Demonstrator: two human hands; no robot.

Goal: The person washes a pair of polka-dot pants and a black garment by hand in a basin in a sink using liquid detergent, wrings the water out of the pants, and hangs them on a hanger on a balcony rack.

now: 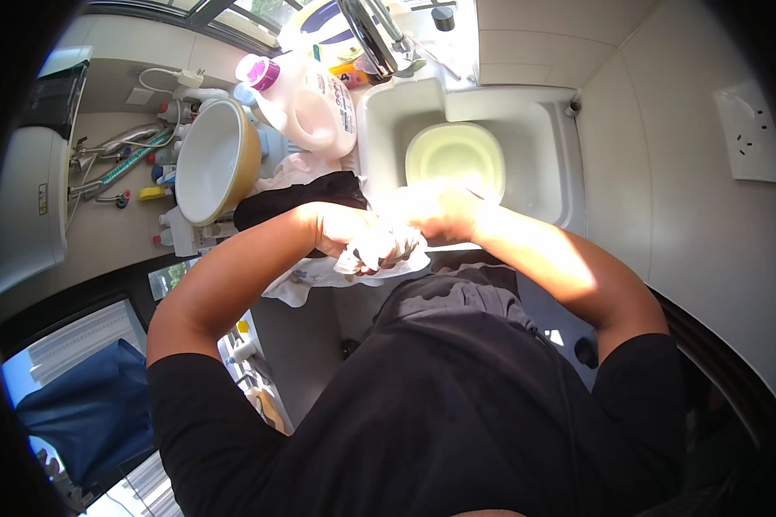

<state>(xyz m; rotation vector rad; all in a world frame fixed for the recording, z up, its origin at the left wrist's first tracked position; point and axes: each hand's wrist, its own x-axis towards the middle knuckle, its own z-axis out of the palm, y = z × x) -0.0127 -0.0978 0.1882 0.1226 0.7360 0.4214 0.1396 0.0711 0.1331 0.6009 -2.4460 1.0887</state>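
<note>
My left hand and my right hand meet over the sink's front left edge, both closed on a bunched, pale wet-looking cloth. Glare hides part of the fingers. A white patterned cloth hangs over the edge just below my left hand. Dark folded fabric lies behind my left wrist, with pale pink cloth beyond it. A light green plastic basin sits in the white sink, just beyond my right hand.
A large pale detergent jug with a purple cap stands left of the sink. Further left, a tan bowl with a white inside rests tilted on its side. The chrome faucet rises behind the sink. Bottles and pipes line the left wall.
</note>
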